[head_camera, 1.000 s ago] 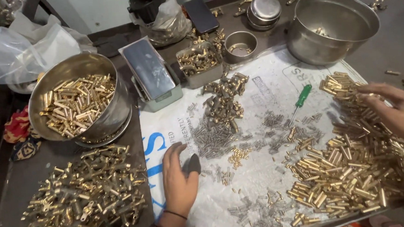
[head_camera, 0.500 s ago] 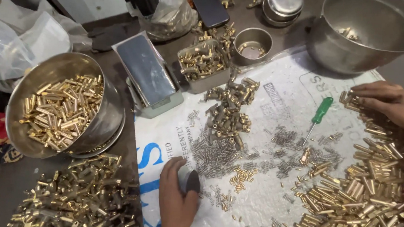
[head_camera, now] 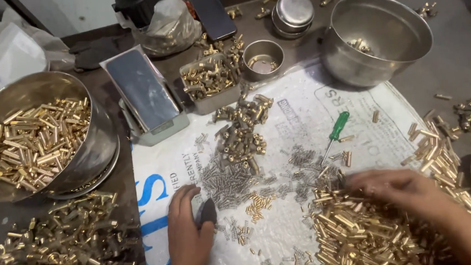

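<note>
From the head view, a dark bench (head_camera: 457,56) is covered in part by a white printed sheet (head_camera: 299,118). The room is not seen, only the bench top.

The left hand (head_camera: 187,237) lies flat on the sheet, palm down. Its fingers (head_camera: 188,197) curl round a small dark block (head_camera: 206,212) and press it down. Just past those fingers is a heap of little grey springs (head_camera: 227,178).

The right hand (head_camera: 397,188) reaches in from the right, and it is blurry. Its fingers (head_camera: 356,179) are spread loose on top of a big pile of brass tubes (head_camera: 369,233), and I cannot tell if they pinch one.

Beyond those fingers lies a green screwdriver (head_camera: 335,132). Farther off stands a big steel bowl (head_camera: 381,39). Far left of the left fingers is a steel bowl of brass tubes (head_camera: 37,137).
</note>
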